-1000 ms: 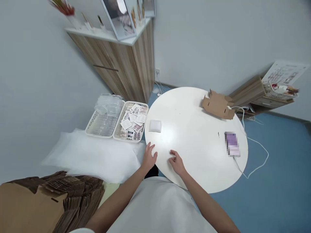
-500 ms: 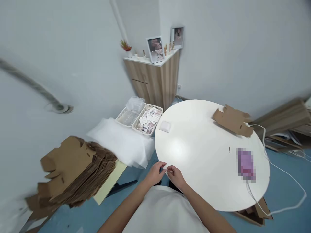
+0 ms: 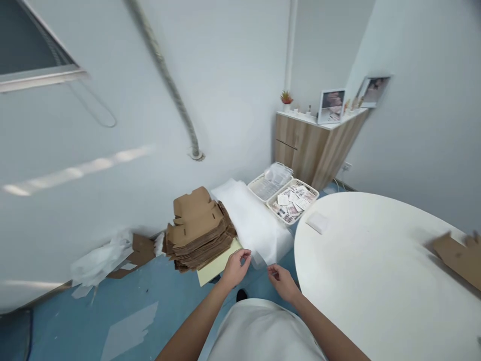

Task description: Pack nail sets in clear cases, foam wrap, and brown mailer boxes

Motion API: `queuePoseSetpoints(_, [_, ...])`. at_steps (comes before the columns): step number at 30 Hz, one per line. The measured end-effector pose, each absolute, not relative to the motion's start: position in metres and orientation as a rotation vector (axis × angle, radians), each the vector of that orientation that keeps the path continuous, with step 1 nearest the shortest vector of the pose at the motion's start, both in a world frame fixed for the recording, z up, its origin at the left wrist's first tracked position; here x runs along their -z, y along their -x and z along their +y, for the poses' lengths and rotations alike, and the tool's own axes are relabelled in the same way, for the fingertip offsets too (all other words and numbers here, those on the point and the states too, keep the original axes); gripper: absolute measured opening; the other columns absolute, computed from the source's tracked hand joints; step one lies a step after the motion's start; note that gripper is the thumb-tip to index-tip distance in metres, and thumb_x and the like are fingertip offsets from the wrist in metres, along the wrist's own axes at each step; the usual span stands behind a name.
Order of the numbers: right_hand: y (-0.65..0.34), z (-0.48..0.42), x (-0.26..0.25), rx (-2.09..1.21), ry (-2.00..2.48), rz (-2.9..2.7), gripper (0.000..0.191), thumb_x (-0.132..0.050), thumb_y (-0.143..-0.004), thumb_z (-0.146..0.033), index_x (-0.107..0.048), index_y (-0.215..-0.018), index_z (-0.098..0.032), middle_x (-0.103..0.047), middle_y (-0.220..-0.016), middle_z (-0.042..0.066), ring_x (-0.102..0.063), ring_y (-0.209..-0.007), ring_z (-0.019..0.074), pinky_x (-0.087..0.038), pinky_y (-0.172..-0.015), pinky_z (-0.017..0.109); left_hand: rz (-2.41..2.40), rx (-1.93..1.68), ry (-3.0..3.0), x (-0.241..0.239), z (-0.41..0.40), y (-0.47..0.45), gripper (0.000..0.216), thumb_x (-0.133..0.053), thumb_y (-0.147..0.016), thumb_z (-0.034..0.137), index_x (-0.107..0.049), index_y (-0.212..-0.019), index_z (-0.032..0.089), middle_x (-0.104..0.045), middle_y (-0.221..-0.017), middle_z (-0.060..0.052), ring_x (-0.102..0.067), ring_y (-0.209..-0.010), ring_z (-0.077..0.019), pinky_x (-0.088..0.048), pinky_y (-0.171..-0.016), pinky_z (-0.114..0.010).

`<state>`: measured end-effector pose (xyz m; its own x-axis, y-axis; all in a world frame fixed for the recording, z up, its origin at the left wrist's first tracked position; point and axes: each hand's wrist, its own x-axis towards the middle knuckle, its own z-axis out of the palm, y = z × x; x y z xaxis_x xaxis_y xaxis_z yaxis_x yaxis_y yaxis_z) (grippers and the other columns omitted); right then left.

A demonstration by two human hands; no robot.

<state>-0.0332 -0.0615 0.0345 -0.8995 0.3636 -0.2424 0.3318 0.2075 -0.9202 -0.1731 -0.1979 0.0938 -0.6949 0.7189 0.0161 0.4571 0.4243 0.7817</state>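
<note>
My left hand (image 3: 236,267) and my right hand (image 3: 282,282) are held close together in front of my body, left of the round white table (image 3: 379,281). Both have their fingers pinched, and a thin translucent sheet (image 3: 259,260) stretches between them. Just beyond the hands lies a pile of white foam sheets (image 3: 250,218). A stack of flat cardboard boxes (image 3: 199,230) sits on a yellow board to the left of the pile.
Two white baskets stand past the foam, one with clear plastic cases (image 3: 269,184), one with small printed cards (image 3: 295,200). A small white pad (image 3: 317,222) and a folded cardboard box (image 3: 459,256) lie on the table. A wooden cabinet (image 3: 313,148) fills the corner. Scraps litter the blue floor.
My view has swung left, away from the table toward the wall and cardboard stack. My hands left the table edge, came together, then moved slightly apart with the thin sheet between them.
</note>
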Motion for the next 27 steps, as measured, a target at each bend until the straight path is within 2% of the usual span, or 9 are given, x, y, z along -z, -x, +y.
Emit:
queuePoseSetpoints(3, [0.064, -0.075, -0.038, -1.736, 0.530, -2.557, 0.023, -0.041, -0.075, -0.028, -0.055, -0.091, -0.018, -0.060, -0.082, 0.004, -0.054, -0.061, 0.0134, -0.043, -0.059, 0.026, 2.404, -1.131, -1.089, -0.107, -0.228, 0.202, 0.023, -0.043, -0.079, 0.031, -0.058, -0.092, 0.019, -0.062, -0.090, -0.005, -0.057, -0.083, -0.0162, -0.045, -0.075, -0.029])
queuePoseSetpoints(7, [0.116, -0.089, -0.044, -1.460, 0.440, -2.644, 0.029, -0.042, -0.074, -0.024, -0.052, -0.101, -0.020, -0.058, -0.092, 0.005, -0.056, -0.071, 0.0153, -0.044, -0.067, 0.028, 2.537, -0.985, -1.194, -0.120, -0.263, 0.243, 0.025, -0.040, -0.081, 0.031, -0.057, -0.098, 0.022, -0.060, -0.097, -0.005, -0.055, -0.091, -0.0179, -0.043, -0.079, -0.030])
queuePoseSetpoints(11, [0.188, -0.098, -0.072, -1.106, 0.351, -2.639, 0.036, -0.041, -0.075, -0.019, -0.047, -0.110, -0.021, -0.054, -0.099, 0.007, -0.055, -0.079, 0.0163, -0.043, -0.075, 0.031, 2.751, -0.701, -1.094, -0.127, -0.286, 0.282, 0.028, -0.040, -0.080, 0.031, -0.053, -0.103, 0.021, -0.055, -0.106, -0.007, -0.049, -0.100, -0.0218, -0.038, -0.084, -0.035])
queuePoseSetpoints(15, [0.261, -0.108, -0.106, -0.770, 0.259, -2.733, 0.042, -0.042, -0.074, -0.015, -0.041, -0.117, -0.019, -0.053, -0.101, 0.009, -0.052, -0.089, 0.0191, -0.041, -0.079, 0.031, 2.828, -0.471, -0.950, -0.124, -0.300, 0.313, 0.031, -0.040, -0.080, 0.033, -0.052, -0.105, 0.019, -0.054, -0.106, -0.010, -0.048, -0.100, -0.0232, -0.036, -0.083, -0.035])
queuePoseSetpoints(20, [0.314, -0.124, -0.118, -0.378, 0.418, -2.968, 0.030, -0.052, -0.071, -0.014, -0.050, -0.101, -0.016, -0.055, -0.096, 0.013, -0.054, -0.086, 0.0226, -0.039, -0.073, 0.031, 2.847, -0.481, -0.843, -0.111, -0.314, 0.332, 0.032, -0.043, -0.077, 0.038, -0.054, -0.098, 0.015, -0.056, -0.097, -0.012, -0.050, -0.095, -0.0256, -0.039, -0.076, -0.034])
queuePoseSetpoints(24, [0.329, -0.125, -0.113, -0.338, 0.553, -3.046, 0.014, -0.046, -0.075, -0.014, -0.049, -0.088, -0.015, -0.058, -0.089, 0.015, -0.056, -0.081, 0.0233, -0.038, -0.066, 0.031, 2.823, -0.595, -0.787, -0.105, -0.319, 0.335, 0.037, -0.045, -0.075, 0.044, -0.054, -0.097, 0.016, -0.056, -0.097, -0.012, -0.051, -0.094, -0.0254, -0.039, -0.076, -0.033])
queuePoseSetpoints(27, [0.332, -0.117, -0.110, -0.545, 0.643, -3.019, 0.013, -0.036, -0.080, -0.022, -0.046, -0.088, -0.017, -0.060, -0.080, 0.011, -0.057, -0.073, 0.0208, -0.037, -0.062, 0.030, 2.813, -0.640, -0.783, -0.103, -0.321, 0.337, 0.043, -0.044, -0.074, 0.049, -0.054, -0.100, 0.016, -0.056, -0.098, -0.012, -0.051, -0.094, -0.0256, -0.039, -0.076, -0.033])
